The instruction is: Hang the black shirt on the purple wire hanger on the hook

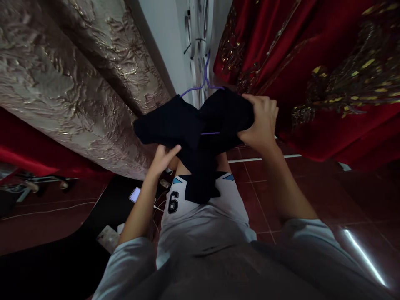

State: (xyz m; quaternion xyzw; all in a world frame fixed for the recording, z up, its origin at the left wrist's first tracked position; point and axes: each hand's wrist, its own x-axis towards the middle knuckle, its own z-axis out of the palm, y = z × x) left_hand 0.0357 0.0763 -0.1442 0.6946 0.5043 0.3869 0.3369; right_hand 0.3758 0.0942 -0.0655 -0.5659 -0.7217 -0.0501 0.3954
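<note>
A black garment (175,121) hangs on a purple hanger (204,83) in front of my lap; its exact kind is hard to tell in the dark cloth. The hanger's hook rises towards a white metal frame, and part of its bottom bar shows through the garment's opening. My left hand (164,158) grips the garment's lower left part, thumb on top and the other fingers hidden beneath. At the garment's right shoulder, my right hand (262,121) is closed on the cloth. The garment's lower end drapes over my white shorts (203,216).
Pale embossed curtain fabric (93,75) hangs at the left, red cloth with gold sequins (312,83) at the right. The white metal frame (196,50) stands ahead. A lit phone (135,194) and cables lie on a black surface at the left, above red floor tiles (253,183).
</note>
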